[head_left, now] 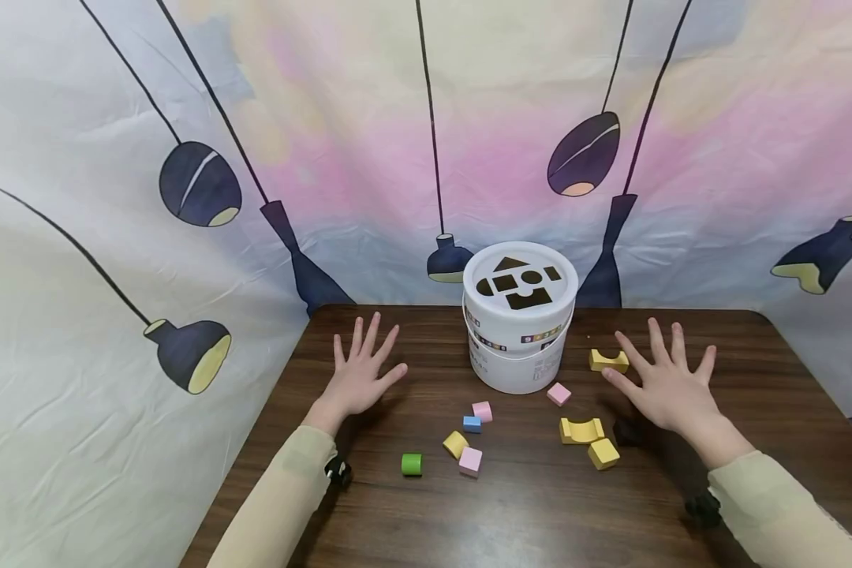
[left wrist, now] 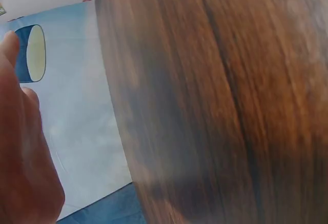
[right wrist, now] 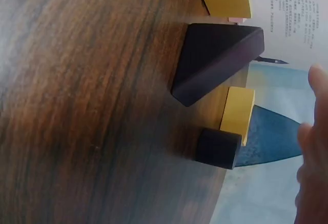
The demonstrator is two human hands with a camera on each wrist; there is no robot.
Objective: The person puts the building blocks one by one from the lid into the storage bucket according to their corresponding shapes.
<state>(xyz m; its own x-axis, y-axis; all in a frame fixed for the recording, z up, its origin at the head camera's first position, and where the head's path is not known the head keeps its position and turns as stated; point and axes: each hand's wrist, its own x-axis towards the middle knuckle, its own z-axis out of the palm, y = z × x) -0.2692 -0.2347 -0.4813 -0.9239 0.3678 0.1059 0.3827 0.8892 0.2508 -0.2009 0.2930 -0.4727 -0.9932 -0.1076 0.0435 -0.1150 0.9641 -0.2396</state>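
Observation:
My left hand (head_left: 360, 371) is spread flat with straight fingers over the dark wooden table (head_left: 525, 513), left of a white bucket (head_left: 518, 331) whose lid has shape cut-outs. It holds nothing. My right hand (head_left: 663, 383) is spread the same way right of the bucket, beside a yellow arch block (head_left: 608, 360). A dark block (head_left: 625, 430) lies half hidden under its palm. In the right wrist view a dark triangle block (right wrist: 215, 60), a dark cylinder (right wrist: 218, 147) and a yellow block (right wrist: 237, 112) lie close to my fingers (right wrist: 312, 147).
Loose blocks lie in front of the bucket: a pink cube (head_left: 558, 394), a second yellow arch (head_left: 581, 431), a yellow cube (head_left: 603, 454), a green cylinder (head_left: 411, 464), a blue cube (head_left: 472, 424) and others. A printed cloth backdrop (head_left: 426, 118) surrounds the table's far and side edges.

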